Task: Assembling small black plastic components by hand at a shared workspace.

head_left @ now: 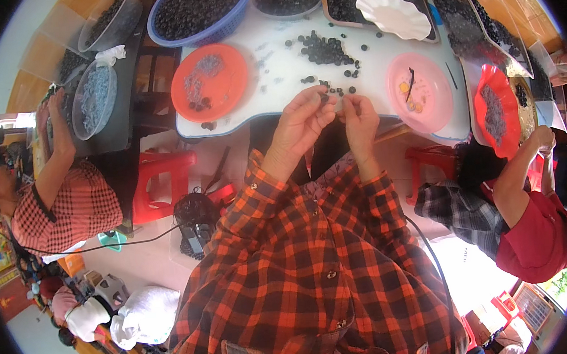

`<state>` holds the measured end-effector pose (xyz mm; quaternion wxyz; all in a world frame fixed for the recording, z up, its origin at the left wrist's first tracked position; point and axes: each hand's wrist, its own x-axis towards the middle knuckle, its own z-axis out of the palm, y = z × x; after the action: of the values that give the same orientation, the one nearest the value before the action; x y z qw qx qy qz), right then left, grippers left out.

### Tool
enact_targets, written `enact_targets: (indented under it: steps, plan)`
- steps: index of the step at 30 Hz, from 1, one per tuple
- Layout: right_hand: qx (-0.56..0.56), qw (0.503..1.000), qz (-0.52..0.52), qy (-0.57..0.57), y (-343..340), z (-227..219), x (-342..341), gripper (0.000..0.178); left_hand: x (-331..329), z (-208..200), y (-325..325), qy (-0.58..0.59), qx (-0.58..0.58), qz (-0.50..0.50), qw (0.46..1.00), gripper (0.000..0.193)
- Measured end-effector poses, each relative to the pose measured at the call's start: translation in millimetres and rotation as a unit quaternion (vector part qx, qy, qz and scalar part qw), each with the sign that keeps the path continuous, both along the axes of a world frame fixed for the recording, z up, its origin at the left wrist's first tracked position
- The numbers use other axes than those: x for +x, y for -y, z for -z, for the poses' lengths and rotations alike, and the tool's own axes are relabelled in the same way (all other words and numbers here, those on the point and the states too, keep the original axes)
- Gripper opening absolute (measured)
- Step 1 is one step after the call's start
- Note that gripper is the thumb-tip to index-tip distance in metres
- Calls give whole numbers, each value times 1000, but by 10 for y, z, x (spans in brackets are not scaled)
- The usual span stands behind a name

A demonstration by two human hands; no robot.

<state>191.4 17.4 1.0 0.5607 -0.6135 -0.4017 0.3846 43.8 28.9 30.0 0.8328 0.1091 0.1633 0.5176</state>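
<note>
At the near edge of the white table (276,88), my two hands are held close together with fingers pinched. My left hand (301,126) grips a small round black piece (324,98) between thumb and fingertips. My right hand (361,127) is closed at the fingertips right beside it, near a small pale bit (339,106) too blurred to name. Just beyond the fingers lie a few loose black pieces, and farther off is a larger pile of small round black pieces (323,49).
An orange-red plate (233,91) with greyish-blue bits lies left, a pink basin (395,68) right. At the back stand a blue basket (219,32) of black pieces, a filled tray (334,20) and a white scalloped dish (390,14). Co-workers sit at both sides; red stools (164,186) stand below.
</note>
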Motion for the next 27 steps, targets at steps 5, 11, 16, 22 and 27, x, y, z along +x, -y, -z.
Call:
enact_targets:
  steps: [5,11,16,22,27]
  plan:
    - [0,997,-19,-71,36,27,41,12,-8,64,59,-42,5,-17,999,25]
    - [16,942,-98,-321,111,-223,33,16,-3,-11,79,-96,-19,-37,994,22]
    - [43,950,-130,-280,167,-381,-41,15,65,-74,84,-93,-29,-53,994,23]
    - [48,965,-125,-224,166,-417,-72,12,101,-70,95,-97,-16,-58,993,23]
    - [57,974,-116,-184,138,-456,-123,12,98,-17,85,-141,-7,-62,988,22]
